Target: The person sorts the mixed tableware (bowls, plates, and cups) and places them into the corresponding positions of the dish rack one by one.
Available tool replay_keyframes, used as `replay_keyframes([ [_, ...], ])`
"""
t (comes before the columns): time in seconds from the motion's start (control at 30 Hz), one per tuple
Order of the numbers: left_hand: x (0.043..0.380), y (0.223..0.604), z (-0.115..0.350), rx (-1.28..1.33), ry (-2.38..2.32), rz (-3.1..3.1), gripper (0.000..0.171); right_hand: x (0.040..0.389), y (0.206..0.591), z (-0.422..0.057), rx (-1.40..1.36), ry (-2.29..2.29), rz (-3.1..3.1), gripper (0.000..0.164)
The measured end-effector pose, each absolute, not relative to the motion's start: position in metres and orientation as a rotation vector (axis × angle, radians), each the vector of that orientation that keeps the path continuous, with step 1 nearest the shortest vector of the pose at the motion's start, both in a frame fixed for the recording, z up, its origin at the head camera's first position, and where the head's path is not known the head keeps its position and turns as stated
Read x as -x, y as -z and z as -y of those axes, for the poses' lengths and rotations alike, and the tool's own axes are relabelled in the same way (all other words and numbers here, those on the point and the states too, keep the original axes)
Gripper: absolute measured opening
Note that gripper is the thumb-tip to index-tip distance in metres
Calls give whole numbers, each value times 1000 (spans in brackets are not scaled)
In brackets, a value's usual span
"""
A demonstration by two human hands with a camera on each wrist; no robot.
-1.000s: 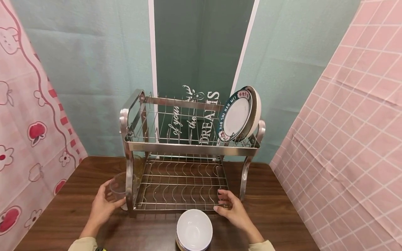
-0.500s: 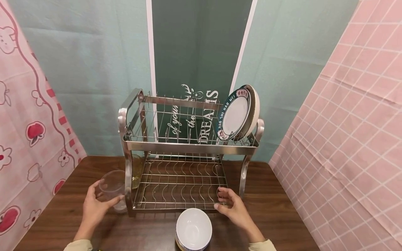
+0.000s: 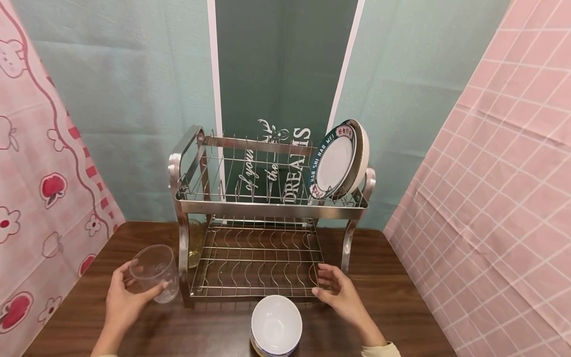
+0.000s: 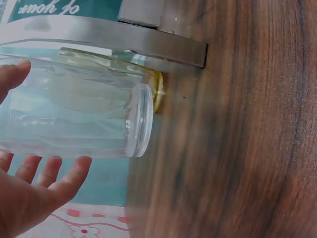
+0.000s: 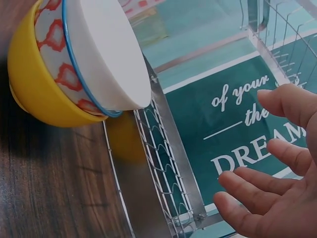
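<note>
My left hand (image 3: 127,300) grips a clear cup (image 3: 162,277) between thumb and fingers, left of the rack's front left leg. In the left wrist view the clear cup (image 4: 74,114) shows its thick base, with fingertips along one side and the thumb on the other. My right hand (image 3: 341,295) is held beside the front right of the lower shelf, fingers loosely bent and holding nothing. From the right wrist view, the right hand (image 5: 277,188) has its fingers spread apart. A two-tier metal dish rack (image 3: 272,210) stands between the hands.
Stacked bowls (image 3: 276,325), white inside on top and yellow at the bottom, stand before the rack. A yellowish glass (image 3: 195,243) is behind its left leg. A green-rimmed plate (image 3: 334,161) and a cream bowl (image 3: 363,158) lean on the upper tier. Cloths surround the wooden table (image 3: 383,307).
The left hand has moved left and slightly toward the person with the clear cup, away from the rack's leg, uncovering the yellowish glass more. The right hand has shifted slightly right.
</note>
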State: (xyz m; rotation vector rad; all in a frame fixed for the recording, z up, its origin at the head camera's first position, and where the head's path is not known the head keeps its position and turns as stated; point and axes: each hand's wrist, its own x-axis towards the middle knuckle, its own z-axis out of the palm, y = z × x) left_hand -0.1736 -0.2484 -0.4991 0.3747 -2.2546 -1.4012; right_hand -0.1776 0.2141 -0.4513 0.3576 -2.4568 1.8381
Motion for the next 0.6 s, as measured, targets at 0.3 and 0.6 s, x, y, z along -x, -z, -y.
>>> replay_keyframes([
  [0.3,156,483,240,-350,1384,2270,91,174,443,-218,-319,-1829,2430,52],
  [0.6,137,468,231,-324,1389,2284,88,170,441,-215,-393,-1846,2448,54],
])
